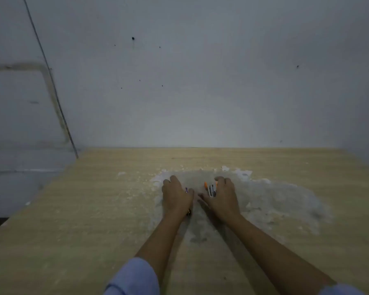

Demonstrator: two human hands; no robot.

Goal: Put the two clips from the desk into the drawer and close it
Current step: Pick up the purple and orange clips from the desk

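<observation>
Both of your hands rest low on the desk [73,209], side by side over a worn, whitish patch [275,199] of the wooden top. The left hand [176,198] lies palm down with the fingers curled over one clip; only a small purple part [186,190] shows at the thumb side and a dark tip [188,213] near the wrist, so you cannot tell from this view whether the fingers are pinching it or merely covering it. The right hand [221,199] is cupped, fingers bent, around the second clip [211,189], whose orange, white and dark parts show between thumb and fingers; contact looks likely, but a firm pinch cannot be confirmed.

Handling, as a judgement: treat each clip as small, light and rigid, probably sprung plastic or metal. Weight is no concern. Expect smooth surfaces that slide on the desk when pushed, and a spring that opens if you squeeze the handle end.

- Take hold across the body, thumb on one flat side, fingers on the other
- Avoid pressing the handles together, which could let the clip snap or jump
- Lift straight up from the desk before moving away

The drawer is not in view; locate it before carrying the clips. Neither clip is stowed yet, and the closing step is not yet done
</observation>
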